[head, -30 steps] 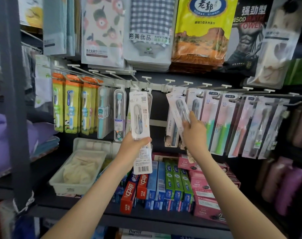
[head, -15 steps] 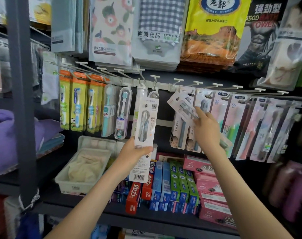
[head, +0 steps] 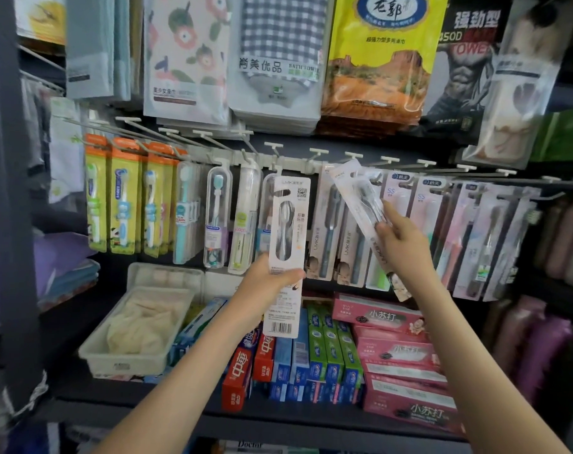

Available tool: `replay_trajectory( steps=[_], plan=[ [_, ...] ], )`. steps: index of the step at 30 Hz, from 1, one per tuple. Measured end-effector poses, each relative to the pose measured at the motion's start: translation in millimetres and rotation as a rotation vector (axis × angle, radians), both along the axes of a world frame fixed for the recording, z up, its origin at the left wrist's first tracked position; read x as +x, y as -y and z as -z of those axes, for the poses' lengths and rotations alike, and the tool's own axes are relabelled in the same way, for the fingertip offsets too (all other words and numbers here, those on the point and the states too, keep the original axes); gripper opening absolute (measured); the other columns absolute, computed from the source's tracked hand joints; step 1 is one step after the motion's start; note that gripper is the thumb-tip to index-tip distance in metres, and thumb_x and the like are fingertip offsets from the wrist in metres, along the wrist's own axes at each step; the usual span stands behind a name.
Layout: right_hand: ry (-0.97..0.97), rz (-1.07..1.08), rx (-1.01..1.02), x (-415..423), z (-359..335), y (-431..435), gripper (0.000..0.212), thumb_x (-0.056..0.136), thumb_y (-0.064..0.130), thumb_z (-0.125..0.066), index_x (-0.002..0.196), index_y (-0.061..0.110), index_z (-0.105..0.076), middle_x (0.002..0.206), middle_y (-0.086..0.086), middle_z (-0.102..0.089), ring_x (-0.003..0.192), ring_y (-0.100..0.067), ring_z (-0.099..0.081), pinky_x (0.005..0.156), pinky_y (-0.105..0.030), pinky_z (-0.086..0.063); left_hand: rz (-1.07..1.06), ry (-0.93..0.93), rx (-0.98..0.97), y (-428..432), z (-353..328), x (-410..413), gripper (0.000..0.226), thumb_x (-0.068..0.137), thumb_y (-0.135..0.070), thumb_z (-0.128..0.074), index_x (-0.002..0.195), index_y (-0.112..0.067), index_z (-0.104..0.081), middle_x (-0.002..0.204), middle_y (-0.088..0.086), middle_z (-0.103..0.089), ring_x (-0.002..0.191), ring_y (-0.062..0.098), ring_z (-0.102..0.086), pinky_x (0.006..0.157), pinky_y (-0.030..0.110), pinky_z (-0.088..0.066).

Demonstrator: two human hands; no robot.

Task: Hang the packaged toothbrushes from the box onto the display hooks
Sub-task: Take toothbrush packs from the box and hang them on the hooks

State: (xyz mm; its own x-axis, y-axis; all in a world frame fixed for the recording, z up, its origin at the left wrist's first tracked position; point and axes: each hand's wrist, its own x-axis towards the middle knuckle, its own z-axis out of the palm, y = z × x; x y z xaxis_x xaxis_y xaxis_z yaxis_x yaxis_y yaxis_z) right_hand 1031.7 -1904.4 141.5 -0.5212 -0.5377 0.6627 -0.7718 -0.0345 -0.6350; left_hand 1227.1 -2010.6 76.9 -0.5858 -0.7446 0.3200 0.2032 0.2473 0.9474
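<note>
The head view looks at a pale hook rail (head: 280, 159) running across a dark shop rack. The left hand (head: 263, 285) grasps a white pack (head: 287, 237) just below the rail's middle, thumb curled across the front and fingers behind. The pack stands upright, its top just beneath the rail and its barcode end hanging lower, in front of the toothpaste boxes (head: 317, 355). The right hand (head: 401, 239) is below the rail and to the right of that pack, pinching a second pack (head: 354, 191) between thumb and fingers. This one tilts, its top leaning left and up close to the rail (whether its hole is on a hook cannot be told), and its bottom end pokes out under the wrist. Under the rail's left end hang yellow-green packs (head: 124, 198), then clear cases (head: 217, 217); under its right end hang pink and white packs (head: 458, 231). Above the rail hang towel bags (head: 278, 60). Well below the rail, on the shelf, sit a pale tray (head: 124, 358) to the left and pink boxes (head: 399, 348) to the right of the toothpaste.
</note>
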Motion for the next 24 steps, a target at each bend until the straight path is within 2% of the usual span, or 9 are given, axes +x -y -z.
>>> replay_trajectory(
  steps=[3,5,9,11,13,15,17,21,24],
  plan=[
    [-0.073,-0.025,0.028,-0.1,-0.6,-7.7,0.046,0.101,0.017,-0.043,0.146,0.027,-0.038,0.121,-0.01,-0.056,0.107,-0.023,-0.052,0.088,-0.028,-0.037,0.018,-0.011,-0.006,-4.1,-3.0,-7.0,0.024,0.087,-0.012,-0.069,0.105,-0.023,-0.059,0.1,-0.005,-0.07,0.085,0.004,-0.068,0.063,0.015,-0.051],
    [-0.098,-0.013,0.037,-0.4,-3.5,-7.4,0.046,0.101,0.017,-0.043,0.146,0.024,-0.037,0.113,-0.009,-0.056,0.106,-0.026,-0.053,0.084,-0.027,-0.037,0.022,-0.009,-0.01,-5.2,-4.5,-10.9,0.023,0.087,-0.013,-0.069,0.103,-0.025,-0.058,0.097,-0.008,-0.07,0.079,-0.002,-0.067,0.058,0.012,-0.049],
    [-0.142,0.05,0.079,2.3,-13.9,3.3,0.047,0.103,0.018,-0.039,0.149,0.021,-0.032,0.119,-0.012,-0.053,0.103,-0.028,-0.052,0.079,-0.022,-0.034,0.024,-0.009,-0.033,-5.1,-6.0,-18.7,0.023,0.086,-0.01,-0.069,0.102,-0.024,-0.061,0.094,-0.009,-0.07,0.075,-0.004,-0.067,0.059,0.01,-0.048],
    [-0.172,0.07,0.102,8.6,-18.4,10.5,0.047,0.104,0.017,-0.037,0.15,0.019,-0.029,0.113,-0.012,-0.049,0.087,-0.022,-0.049,0.071,-0.019,-0.032,0.019,-0.009,-0.032,-5.4,-7.3,-21.7,0.023,0.086,-0.01,-0.069,0.106,-0.021,-0.062,0.095,-0.007,-0.07,0.077,-0.001,-0.067,0.059,0.01,-0.048],
    [-0.183,0.088,0.113,15.6,-19.3,19.3,0.051,0.103,0.011,-0.037,0.152,0.018,-0.024,0.11,-0.013,-0.048,0.075,-0.015,-0.045,0.07,-0.023,-0.034,0.011,-0.002,-0.03,-3.8,-7.3,-25.0,0.028,0.086,-0.011,-0.069,0.113,-0.017,-0.062,0.098,-0.004,-0.071,0.081,0.002,-0.067,0.059,0.01,-0.048],
    [-0.197,0.117,0.133,18.3,-13.7,29.8,0.057,0.101,0.005,-0.038,0.153,0.015,-0.018,0.115,-0.016,-0.048,0.082,-0.019,-0.051,0.071,-0.025,-0.037,-0.002,-0.003,-0.03,-1.9,-7.0,-26.9,0.029,0.086,-0.012,-0.069,0.115,-0.016,-0.062,0.1,-0.004,-0.071,0.083,0.003,-0.067,0.059,0.011,-0.047],
    [-0.179,0.151,0.142,18.9,-4.5,38.5,0.055,0.101,0.005,-0.037,0.152,0.011,-0.018,0.123,-0.02,-0.049,0.091,-0.025,-0.052,0.07,-0.022,-0.038,-0.008,-0.009,-0.03,-0.2,-6.1,-27.1,0.028,0.086,-0.012,-0.069,0.112,-0.019,-0.061,0.099,-0.004,-0.071,0.082,0.002,-0.067,0.061,0.012,-0.048],
    [-0.083,0.14,0.112,19.7,8.1,49.0,0.052,0.104,0.014,-0.033,0.152,0.01,-0.015,0.124,-0.025,-0.049,0.09,-0.024,-0.048,0.072,-0.027,-0.035,-0.009,-0.025,-0.028,5.6,-4.4,-23.3,0.024,0.086,-0.01,-0.07,0.102,-0.025,-0.06,0.096,-0.005,-0.071,0.082,0.005,-0.068,0.063,0.016,-0.05],
    [-0.129,0.21,0.144,26.2,11.7,58.8,0.053,0.104,0.022,-0.032,0.152,0.008,-0.014,0.117,-0.023,-0.058,0.083,-0.027,-0.055,0.065,-0.03,-0.037,-0.027,-0.044,-0.013,11.2,-4.4,-21.5,0.023,0.085,-0.009,-0.069,0.099,-0.025,-0.061,0.094,-0.003,-0.071,0.083,0.01,-0.068,0.066,0.02,-0.051]
  ],
)
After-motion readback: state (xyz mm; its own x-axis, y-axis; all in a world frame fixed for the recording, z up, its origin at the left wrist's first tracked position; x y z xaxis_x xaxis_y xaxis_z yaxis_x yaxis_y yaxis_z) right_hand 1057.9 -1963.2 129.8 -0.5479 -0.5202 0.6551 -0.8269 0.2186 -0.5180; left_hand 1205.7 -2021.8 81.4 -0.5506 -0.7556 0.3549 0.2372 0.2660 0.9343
